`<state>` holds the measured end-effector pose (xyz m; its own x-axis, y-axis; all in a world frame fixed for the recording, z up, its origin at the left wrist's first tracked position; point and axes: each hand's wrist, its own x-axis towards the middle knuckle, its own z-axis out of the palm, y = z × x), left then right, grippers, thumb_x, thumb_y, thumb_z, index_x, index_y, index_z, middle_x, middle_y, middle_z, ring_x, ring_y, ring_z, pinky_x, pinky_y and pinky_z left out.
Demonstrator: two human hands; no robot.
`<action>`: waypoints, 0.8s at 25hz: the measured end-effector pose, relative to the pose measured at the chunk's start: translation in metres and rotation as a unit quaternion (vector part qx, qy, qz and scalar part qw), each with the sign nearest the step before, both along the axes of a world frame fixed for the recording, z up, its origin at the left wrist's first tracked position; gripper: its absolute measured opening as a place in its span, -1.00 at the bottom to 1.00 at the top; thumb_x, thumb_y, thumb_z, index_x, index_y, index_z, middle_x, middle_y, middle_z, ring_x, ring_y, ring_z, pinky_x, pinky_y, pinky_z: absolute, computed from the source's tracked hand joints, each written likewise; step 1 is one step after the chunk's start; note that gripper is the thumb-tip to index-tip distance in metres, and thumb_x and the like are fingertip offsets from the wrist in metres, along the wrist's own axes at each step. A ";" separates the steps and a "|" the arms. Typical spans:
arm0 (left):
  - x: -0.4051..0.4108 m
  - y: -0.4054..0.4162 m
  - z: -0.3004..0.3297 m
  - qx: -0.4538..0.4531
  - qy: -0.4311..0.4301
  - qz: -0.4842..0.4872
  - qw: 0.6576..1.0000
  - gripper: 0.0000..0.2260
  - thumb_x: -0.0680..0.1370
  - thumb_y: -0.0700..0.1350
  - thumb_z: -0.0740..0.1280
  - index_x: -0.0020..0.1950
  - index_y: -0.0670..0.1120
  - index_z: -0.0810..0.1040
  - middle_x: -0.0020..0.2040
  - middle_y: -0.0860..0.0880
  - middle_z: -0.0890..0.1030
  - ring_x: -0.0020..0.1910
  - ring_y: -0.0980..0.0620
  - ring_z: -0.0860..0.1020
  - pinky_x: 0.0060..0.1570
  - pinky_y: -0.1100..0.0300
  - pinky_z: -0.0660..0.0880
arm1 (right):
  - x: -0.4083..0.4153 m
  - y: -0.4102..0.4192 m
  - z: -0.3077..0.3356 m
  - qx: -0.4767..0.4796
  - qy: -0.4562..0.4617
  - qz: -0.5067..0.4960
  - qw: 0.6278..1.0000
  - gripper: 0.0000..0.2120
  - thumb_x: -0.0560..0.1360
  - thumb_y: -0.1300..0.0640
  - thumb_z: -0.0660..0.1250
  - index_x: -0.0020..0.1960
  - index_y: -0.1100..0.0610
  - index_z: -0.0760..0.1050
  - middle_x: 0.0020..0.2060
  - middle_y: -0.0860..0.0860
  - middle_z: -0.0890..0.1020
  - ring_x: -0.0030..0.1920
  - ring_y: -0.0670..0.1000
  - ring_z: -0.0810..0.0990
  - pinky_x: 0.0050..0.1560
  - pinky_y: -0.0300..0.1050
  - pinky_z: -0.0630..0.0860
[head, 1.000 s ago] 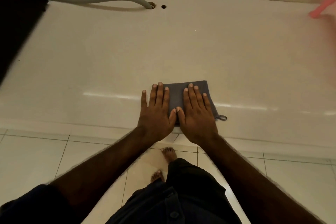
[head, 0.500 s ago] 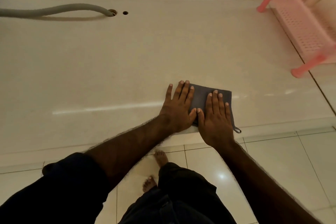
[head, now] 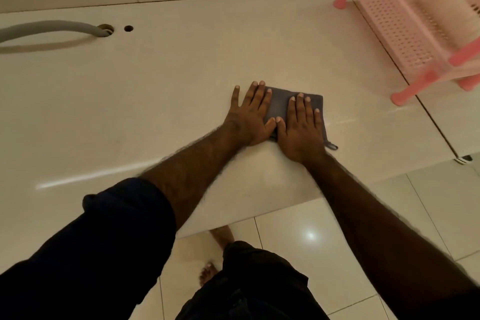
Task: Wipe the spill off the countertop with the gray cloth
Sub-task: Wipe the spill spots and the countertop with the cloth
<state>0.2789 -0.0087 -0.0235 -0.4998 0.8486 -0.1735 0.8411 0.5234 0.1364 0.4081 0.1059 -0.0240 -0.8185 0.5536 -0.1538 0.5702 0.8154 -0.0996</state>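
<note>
1. Nearest the camera, dark trousers (head: 249, 283) and two bare feet are seen on the glossy tiled floor (head: 319, 239), with a rolled dark sleeve (head: 104, 236) on the left arm.

2. Both forearms are stretched forward over the front edge of the pale desk (head: 155, 91).

3. The left hand (head: 250, 117) is laid flat, palm down, with its fingers (head: 257, 96) spread and extended; its thumb side rests on the left part of the gray cloth (head: 279, 105), while its outer fingers lie on the bare desk. Nothing is gripped.

4. The right hand (head: 301, 132) is likewise pressed flat on the right part of the cloth, fingers straight and slightly apart, thumb tip touching the left thumb. The cloth is pinned under the palms, not pinched.

5. The cloth is folded into a rough rectangle near the front edge, right of centre. Its long axis cannot be told with much of it covered; its far edge is tilted slightly down to the right. A small hanging loop (head: 332, 145) is seen sticking out at its near right corner.

6. No writing or brand is readable anywhere.

7. No spill can be made out on the desk; only streaks of reflected light are seen.

8. Farther right, a pink plastic rack (head: 405, 23) is stood on the desk, well apart from the cloth.

9. At the far left, a gray hose (head: 49, 27) is led into a hole (head: 106, 30), with a smaller hole (head: 128, 28) just beside it.
</note>
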 end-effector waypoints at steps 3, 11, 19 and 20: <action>-0.030 0.012 0.001 -0.001 -0.004 0.017 1.000 -0.29 0.70 0.26 -0.08 0.70 -0.14 -0.15 0.72 -0.14 -0.14 0.70 -0.10 -0.19 0.60 -0.32 -0.22 | -0.036 0.017 -0.002 -0.001 0.003 0.007 1.000 -0.31 0.79 -0.15 -0.08 0.76 0.21 -0.16 0.76 0.18 -0.12 0.77 0.16 -0.17 0.75 0.19 -0.19; -0.095 -0.039 0.001 -0.017 -0.002 0.092 0.996 -0.28 0.68 0.29 -0.13 0.70 -0.10 -0.19 0.72 -0.11 -0.18 0.70 -0.10 -0.21 0.60 -0.31 -0.24 | -0.117 -0.008 0.004 -0.033 0.016 0.119 0.992 -0.32 0.78 -0.18 -0.03 0.77 0.04 -0.19 0.76 0.17 -0.15 0.76 0.18 -0.19 0.74 0.23 -0.20; -0.086 -0.143 -0.003 0.034 -0.011 0.197 0.980 -0.31 0.68 0.27 -0.20 0.71 -0.10 -0.13 0.72 -0.11 -0.13 0.70 -0.03 -0.19 0.62 -0.23 -0.28 | -0.138 -0.069 0.006 -0.105 0.052 -0.028 0.993 0.00 0.64 -0.49 -0.01 0.76 0.20 -0.18 0.76 0.18 -0.18 0.76 0.17 -0.25 0.72 0.24 -0.32; -0.089 -0.157 -0.003 0.035 -0.005 0.227 0.973 -0.32 0.69 0.27 -0.20 0.70 -0.10 -0.12 0.72 -0.12 -0.12 0.70 -0.04 -0.19 0.62 -0.23 -0.29 | -0.148 -0.071 0.007 -0.097 0.056 -0.034 0.993 0.06 0.60 -0.55 -0.01 0.76 0.21 -0.17 0.76 0.18 -0.16 0.76 0.17 -0.23 0.72 0.26 -0.30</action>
